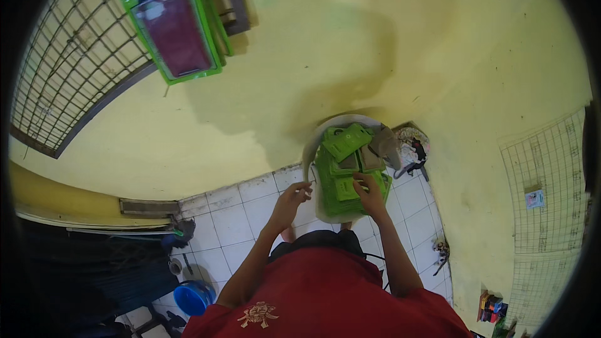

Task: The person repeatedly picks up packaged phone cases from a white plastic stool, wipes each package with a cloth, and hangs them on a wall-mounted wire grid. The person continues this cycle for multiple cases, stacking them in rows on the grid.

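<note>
In front of me a pale sack (308,150) stands on the floor with its mouth wide, filled with flat green packages (346,142). Some packages with brown-grey contents (374,158) lie among them. My left hand (292,204) hovers just left of the sack, fingers loosely bent and apart, with nothing visible in them. Over the packages at the sack's right side is my right hand (370,194), its fingers half curled and apart. Whether its fingertips touch a package is hard to make out.
Green-edged pouches with a dark red front (175,34) hang on a wire grid (81,44) at upper left. A blue bucket (191,299) stands at lower left by dark cloth (94,275). Clutter (412,144) lies in the corner right of the sack. Another grid (544,194) is on the right wall.
</note>
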The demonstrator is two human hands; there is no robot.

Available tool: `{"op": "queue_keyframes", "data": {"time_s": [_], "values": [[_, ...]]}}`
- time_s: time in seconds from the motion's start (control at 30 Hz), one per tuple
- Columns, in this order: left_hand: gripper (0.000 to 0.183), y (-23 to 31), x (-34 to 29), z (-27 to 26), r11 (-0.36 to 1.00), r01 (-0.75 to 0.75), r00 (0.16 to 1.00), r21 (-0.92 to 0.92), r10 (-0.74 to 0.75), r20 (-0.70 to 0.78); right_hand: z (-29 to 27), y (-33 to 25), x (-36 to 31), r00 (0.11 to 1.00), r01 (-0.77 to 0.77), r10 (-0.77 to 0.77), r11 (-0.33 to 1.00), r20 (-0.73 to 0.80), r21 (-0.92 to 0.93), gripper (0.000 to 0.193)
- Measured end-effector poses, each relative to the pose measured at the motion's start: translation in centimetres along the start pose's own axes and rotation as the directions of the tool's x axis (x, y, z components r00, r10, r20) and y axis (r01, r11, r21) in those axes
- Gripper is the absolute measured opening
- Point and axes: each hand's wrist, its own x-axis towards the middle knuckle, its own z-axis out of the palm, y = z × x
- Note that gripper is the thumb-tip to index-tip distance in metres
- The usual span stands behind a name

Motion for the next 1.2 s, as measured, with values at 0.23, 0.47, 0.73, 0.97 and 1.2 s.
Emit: {"op": "queue_keyframes", "data": {"time_s": [0.23, 0.47, 0.73, 0.97, 1.2], "values": [[0.031, -5.4, 4.2, 8.4, 0.981, 0.109, 0.991, 0.163, -0.095, -0.090, -8.0, 10.0, 0.5, 0.974, -0.224, 0.220, 0.970, 0.052, 0.090, 0.037], [0.046, -9.6, 15.2, 15.2, 0.806, -0.068, 0.968, 0.588, 0.196, -0.157, -11.6, 18.3, 6.5, 0.966, -0.153, 0.167, 0.985, 0.197, -0.085, 0.044], [0.082, -11.3, 26.1, 17.6, 0.459, 0.170, 0.970, 0.872, 0.078, -0.230, -11.2, 22.4, 14.1, 0.971, -0.126, 0.164, 0.969, 0.174, -0.211, 0.051], [0.080, -14.4, 29.2, 17.1, 0.349, 0.235, 0.969, 0.907, -0.013, -0.246, -8.5, 29.5, 20.9, 0.963, -0.205, 0.126, 0.918, -0.240, -0.338, 0.050], [0.046, -10.4, 27.7, 15.4, 0.364, 0.208, 0.972, 0.908, 0.024, -0.233, -7.0, 31.1, 27.7, 0.737, -0.664, 0.608, 0.732, -0.295, -0.150, 0.081]]}}
